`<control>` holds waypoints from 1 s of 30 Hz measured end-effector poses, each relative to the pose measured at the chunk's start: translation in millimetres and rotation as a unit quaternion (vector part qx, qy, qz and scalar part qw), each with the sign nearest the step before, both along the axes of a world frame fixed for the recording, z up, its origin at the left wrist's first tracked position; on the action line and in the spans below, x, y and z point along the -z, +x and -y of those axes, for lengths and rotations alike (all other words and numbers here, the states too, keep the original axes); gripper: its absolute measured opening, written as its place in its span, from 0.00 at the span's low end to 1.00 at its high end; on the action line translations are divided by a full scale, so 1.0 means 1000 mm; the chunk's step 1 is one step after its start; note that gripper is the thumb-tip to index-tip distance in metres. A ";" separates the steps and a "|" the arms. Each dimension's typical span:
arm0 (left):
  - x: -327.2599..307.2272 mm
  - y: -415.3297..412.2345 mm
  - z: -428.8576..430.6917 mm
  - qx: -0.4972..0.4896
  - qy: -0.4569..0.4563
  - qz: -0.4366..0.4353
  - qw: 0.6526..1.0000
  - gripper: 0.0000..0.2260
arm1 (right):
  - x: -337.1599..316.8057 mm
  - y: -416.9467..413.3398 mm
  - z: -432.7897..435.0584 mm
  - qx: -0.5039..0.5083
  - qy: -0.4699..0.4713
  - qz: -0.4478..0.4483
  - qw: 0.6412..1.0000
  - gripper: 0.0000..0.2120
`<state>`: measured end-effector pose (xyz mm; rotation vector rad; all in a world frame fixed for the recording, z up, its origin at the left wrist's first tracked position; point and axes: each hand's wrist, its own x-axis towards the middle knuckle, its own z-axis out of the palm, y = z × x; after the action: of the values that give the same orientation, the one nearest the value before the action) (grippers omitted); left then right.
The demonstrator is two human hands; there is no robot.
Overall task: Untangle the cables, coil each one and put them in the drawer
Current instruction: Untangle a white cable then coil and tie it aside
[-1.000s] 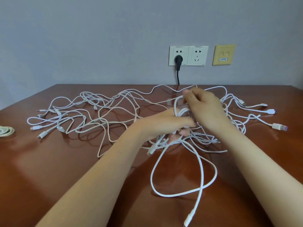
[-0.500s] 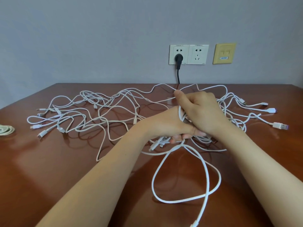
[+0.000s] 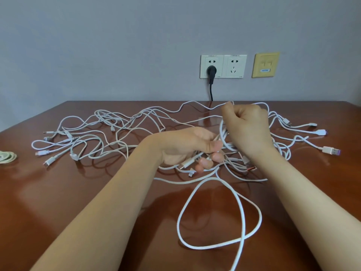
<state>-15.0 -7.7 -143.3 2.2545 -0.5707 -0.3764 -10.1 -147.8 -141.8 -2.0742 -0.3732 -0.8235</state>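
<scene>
Cables (image 3: pixel 184 164), too tangled to count, are clutched in the left hand (image 3: pixel 187 147); one loop (image 3: pixel 222 133) is gripped just above by the right hand (image 3: pixel 246 128).

An office or home room: a polished wooden desk (image 3: pixel 58 192) below wall sockets (image 3: pixel 223 66).

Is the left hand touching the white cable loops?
Touching. The head view shows the left hand pinching the white cable loops between thumb and fingers.

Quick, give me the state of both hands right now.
Left hand: closed, gripping a bunch of white cable ends.
Right hand: closed, gripping a loop of white cable.
</scene>
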 end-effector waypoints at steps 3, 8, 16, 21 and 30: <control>-0.007 -0.012 0.009 -0.024 -0.022 -0.039 0.999 0.10 | 0.001 0.002 0.000 0.069 0.002 -0.037 0.997 0.27; -0.009 -0.022 0.027 -0.071 0.036 0.062 0.995 0.13 | -0.002 0.004 0.006 0.126 0.013 -0.063 0.990 0.25; -0.004 -0.022 0.031 -0.077 -0.035 0.038 0.996 0.13 | -0.008 0.011 0.015 0.044 0.015 -0.197 0.979 0.22; -0.007 -0.028 0.027 0.015 -0.185 -0.114 0.976 0.12 | -0.019 0.003 0.029 -0.165 0.153 -0.316 0.922 0.11; -0.010 -0.024 0.022 -0.027 -0.243 -0.051 0.968 0.10 | 0.006 0.007 0.006 -0.303 0.180 -0.389 0.851 0.14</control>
<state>-39.0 -30.2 -133.3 1.7650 -0.4847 -0.2849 -3.4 -153.5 -147.6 -1.6055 -0.3464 0.3259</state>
